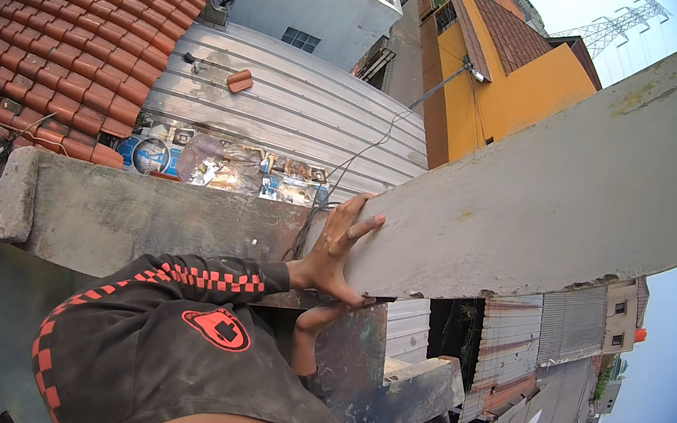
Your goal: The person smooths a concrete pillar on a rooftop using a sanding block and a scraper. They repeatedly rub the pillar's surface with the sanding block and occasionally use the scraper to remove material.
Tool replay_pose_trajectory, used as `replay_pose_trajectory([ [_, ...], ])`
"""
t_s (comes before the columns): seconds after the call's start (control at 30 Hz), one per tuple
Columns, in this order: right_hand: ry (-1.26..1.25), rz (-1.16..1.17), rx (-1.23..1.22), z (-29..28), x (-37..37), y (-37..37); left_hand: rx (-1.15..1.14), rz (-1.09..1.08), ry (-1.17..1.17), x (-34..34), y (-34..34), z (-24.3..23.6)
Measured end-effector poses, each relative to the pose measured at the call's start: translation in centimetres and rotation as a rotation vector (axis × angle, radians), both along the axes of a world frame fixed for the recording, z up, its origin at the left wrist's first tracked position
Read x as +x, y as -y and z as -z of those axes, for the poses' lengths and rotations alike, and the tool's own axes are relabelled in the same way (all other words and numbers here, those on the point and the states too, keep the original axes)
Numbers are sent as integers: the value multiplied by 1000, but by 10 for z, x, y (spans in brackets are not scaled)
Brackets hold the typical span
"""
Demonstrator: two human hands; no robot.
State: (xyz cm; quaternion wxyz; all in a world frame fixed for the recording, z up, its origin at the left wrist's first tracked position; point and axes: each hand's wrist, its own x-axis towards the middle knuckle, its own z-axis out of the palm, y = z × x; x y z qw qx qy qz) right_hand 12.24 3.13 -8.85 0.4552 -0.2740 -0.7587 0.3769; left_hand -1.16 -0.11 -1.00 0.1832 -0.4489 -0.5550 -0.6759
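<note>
Right of the wall [138,218], the left hand [331,254] splays, fingers apart, against one grey slab [532,187], the right hand [320,320] beneath (grip: cannot tell); before the wall, one red badge [203,324] marks the shirt [152,367].

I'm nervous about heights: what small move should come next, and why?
Perhaps press the left hand more firmly onto the grey slab before shifting the right hand: the left spreads at the slab's near end, and a corrugated roof shows beyond.

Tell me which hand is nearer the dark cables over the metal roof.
Left: the left hand appears beside the dark cables, against the grey slab; the right hand sits lower, farther off.
</note>
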Motion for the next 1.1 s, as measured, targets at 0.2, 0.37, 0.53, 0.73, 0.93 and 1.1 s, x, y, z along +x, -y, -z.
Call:
replay_pose_trajectory([
  [0.2, 40, -8, -17, -6, -4, -43, -36, -18, -6, -3, 5, 6],
  [0.37, -9, 3, -8, -1, -2, -9, -34, 14, 1, 4, 5, 4],
  [0.53, -6, -15, -13, -6, -11, -10, -47, -7, -3, 0, 4, 7],
  [0.73, -10, 1, -13, 1, -1, -11, -57, 14, 20, 3, 5, 11],
  [0.93, -16, 22, -15, -1, 1, -2, -44, 20, 5, 3, 5, 8],
  [1.1, -19, 29, -28, -7, -7, -34, -60, -3, 0, 0, 6, 7],
])
